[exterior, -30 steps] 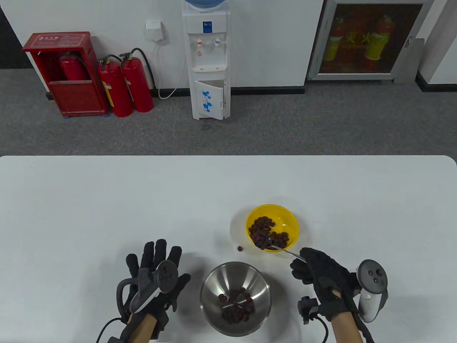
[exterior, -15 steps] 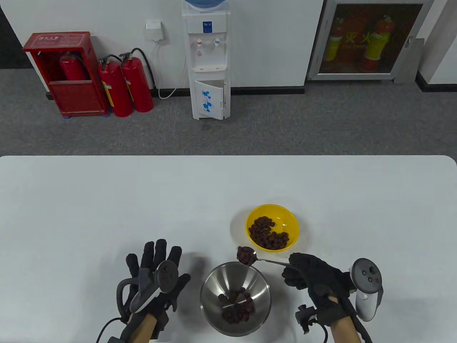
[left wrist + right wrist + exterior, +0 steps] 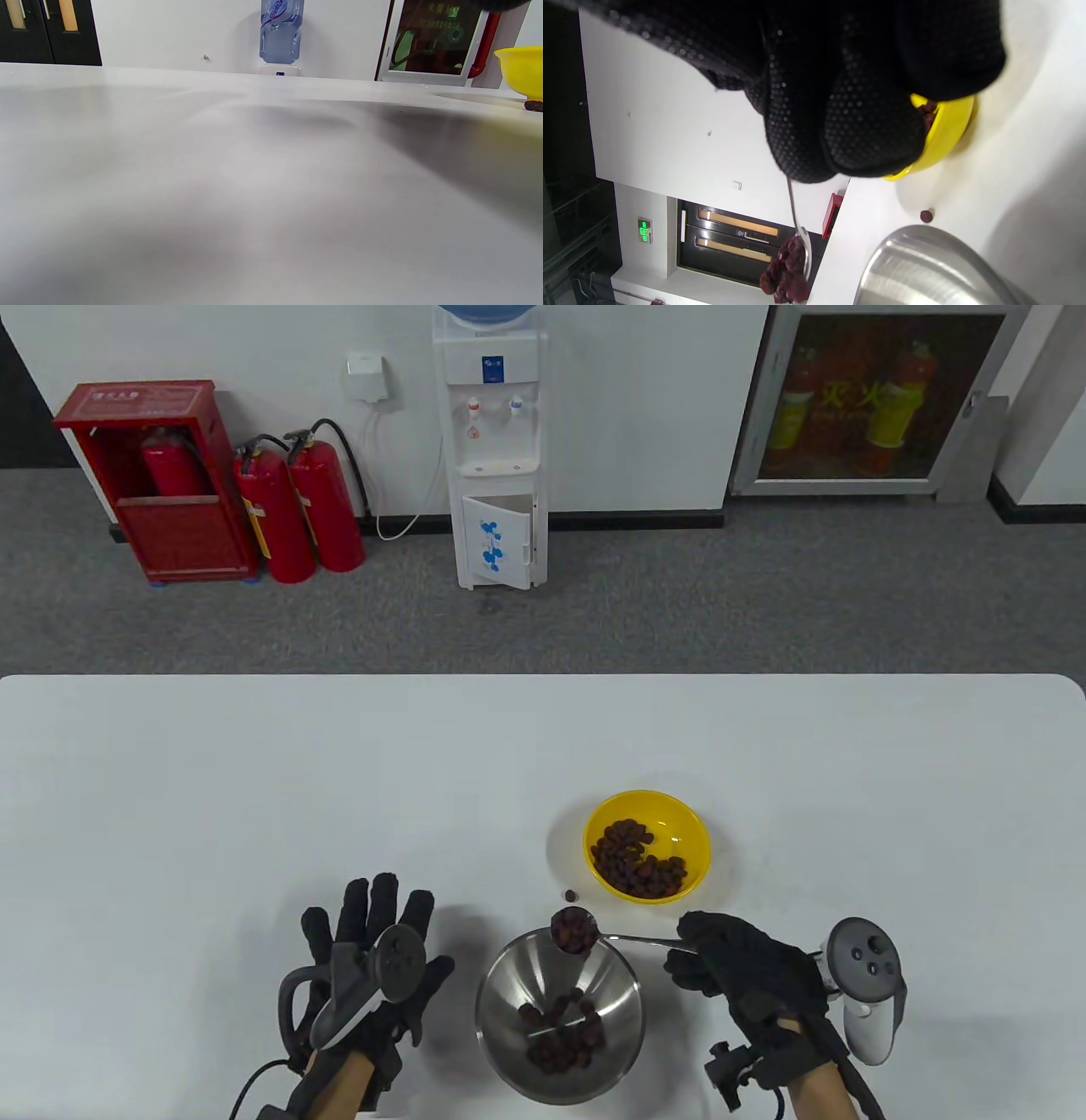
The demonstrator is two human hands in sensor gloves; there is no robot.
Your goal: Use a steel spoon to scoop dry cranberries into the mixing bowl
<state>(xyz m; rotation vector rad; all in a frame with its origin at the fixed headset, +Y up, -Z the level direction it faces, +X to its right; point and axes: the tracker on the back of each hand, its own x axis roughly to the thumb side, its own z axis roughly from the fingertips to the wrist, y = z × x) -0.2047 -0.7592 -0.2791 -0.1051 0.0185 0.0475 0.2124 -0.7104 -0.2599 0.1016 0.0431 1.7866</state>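
Observation:
My right hand (image 3: pixel 747 976) grips the handle of the steel spoon (image 3: pixel 628 937). Its bowl, heaped with dry cranberries (image 3: pixel 573 933), hangs over the far rim of the steel mixing bowl (image 3: pixel 501 997), which holds several cranberries (image 3: pixel 560 1035). The yellow bowl (image 3: pixel 691 823) with more cranberries (image 3: pixel 636 861) stands behind and to the right. In the right wrist view the loaded spoon (image 3: pixel 797 254) juts from my gloved fingers (image 3: pixel 840 106) beside the steel bowl (image 3: pixel 925 271) and the yellow bowl (image 3: pixel 946 131). My left hand (image 3: pixel 373 967) rests flat on the table left of the steel bowl, fingers spread.
One loose cranberry (image 3: pixel 572 895) lies on the white table (image 3: pixel 254 797) between the two bowls; it also shows in the right wrist view (image 3: pixel 926 216). The left wrist view shows bare tabletop (image 3: pixel 254 190) and the yellow bowl's edge (image 3: pixel 522 72).
My right hand has lifted the loaded spoon out of the yellow bowl and carried it left and nearer, to above the steel bowl's far rim. The left hand has not moved.

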